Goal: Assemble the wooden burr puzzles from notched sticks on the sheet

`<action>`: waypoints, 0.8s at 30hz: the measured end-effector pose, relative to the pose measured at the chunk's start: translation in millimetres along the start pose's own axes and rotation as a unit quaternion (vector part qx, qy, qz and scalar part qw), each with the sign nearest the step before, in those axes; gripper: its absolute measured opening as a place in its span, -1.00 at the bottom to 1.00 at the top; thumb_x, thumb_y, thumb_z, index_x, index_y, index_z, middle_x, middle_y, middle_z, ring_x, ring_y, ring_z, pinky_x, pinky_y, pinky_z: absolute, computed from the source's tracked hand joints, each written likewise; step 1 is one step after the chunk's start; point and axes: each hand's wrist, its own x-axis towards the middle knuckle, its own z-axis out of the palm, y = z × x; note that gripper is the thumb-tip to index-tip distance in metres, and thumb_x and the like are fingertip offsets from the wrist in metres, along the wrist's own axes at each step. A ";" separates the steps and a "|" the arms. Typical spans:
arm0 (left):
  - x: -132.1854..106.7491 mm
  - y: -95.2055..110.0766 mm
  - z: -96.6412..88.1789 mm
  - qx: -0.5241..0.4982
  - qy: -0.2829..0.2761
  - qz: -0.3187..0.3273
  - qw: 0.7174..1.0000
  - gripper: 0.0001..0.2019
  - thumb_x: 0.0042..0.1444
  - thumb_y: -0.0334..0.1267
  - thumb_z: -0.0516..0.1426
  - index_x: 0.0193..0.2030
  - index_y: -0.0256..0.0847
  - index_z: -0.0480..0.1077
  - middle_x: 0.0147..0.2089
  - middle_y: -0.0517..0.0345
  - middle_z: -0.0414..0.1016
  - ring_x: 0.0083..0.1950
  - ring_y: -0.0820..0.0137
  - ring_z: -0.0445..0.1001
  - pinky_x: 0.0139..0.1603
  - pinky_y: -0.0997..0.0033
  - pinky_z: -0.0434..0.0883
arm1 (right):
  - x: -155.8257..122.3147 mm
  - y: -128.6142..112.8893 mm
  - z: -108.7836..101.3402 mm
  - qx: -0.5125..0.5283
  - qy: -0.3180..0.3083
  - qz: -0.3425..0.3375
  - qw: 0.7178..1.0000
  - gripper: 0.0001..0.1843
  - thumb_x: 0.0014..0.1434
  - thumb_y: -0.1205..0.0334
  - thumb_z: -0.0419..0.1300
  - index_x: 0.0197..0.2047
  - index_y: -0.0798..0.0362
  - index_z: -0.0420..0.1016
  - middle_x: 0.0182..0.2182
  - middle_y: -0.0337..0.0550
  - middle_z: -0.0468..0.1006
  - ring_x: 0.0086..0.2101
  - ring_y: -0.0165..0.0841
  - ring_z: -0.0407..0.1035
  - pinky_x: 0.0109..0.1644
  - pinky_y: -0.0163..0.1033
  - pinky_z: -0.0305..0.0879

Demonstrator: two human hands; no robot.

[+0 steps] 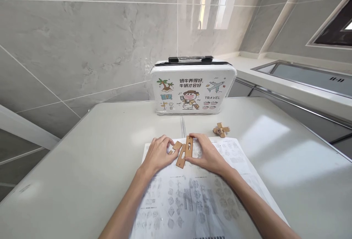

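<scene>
Several wooden puzzle pieces are over the printed instruction sheet (192, 195). My right hand (207, 153) grips a flat slotted wooden piece (189, 145), numbered 2, at its two ends between thumb and fingers. Beside it lies another slotted wooden piece (180, 160), tilted, its upper part close to the first. My left hand (158, 153) is curled around a smaller wooden piece (177, 145), thumb and fingers at its left side. A bit of wood also shows between those fingers, partly hidden.
An assembled cross-shaped wooden puzzle (221, 130) sits past the sheet's far right corner. A white cartoon-printed case (194, 90) with a black handle stands at the back of the white table (90, 165), near the tiled wall. A counter (302, 74) is at right.
</scene>
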 end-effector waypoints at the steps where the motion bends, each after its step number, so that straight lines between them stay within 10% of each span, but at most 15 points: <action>1: 0.2 -0.1 0.6 0.004 0.008 -0.004 1.000 -0.83 0.25 -0.09 0.21 -0.25 -0.12 0.47 -0.21 0.16 0.57 -0.29 0.30 0.49 -0.06 0.19 0.36 | 0.0 -0.1 -0.1 0.001 0.000 0.001 1.000 -0.18 0.16 -0.01 0.46 0.37 -0.12 0.20 0.22 0.04 0.44 0.22 0.05 0.34 0.30 0.21 0.36; 24: 0.0 2.4 4.9 -0.025 0.044 -0.038 0.998 -0.58 0.28 -0.06 0.21 -0.53 -0.11 0.18 -0.42 0.12 0.43 -0.30 0.19 0.44 -0.03 0.09 0.28 | -0.2 -0.4 -1.0 0.025 0.036 0.020 0.999 -0.20 0.17 -0.02 0.45 0.37 -0.13 0.22 0.25 0.03 0.42 0.25 0.05 0.33 0.34 0.23 0.32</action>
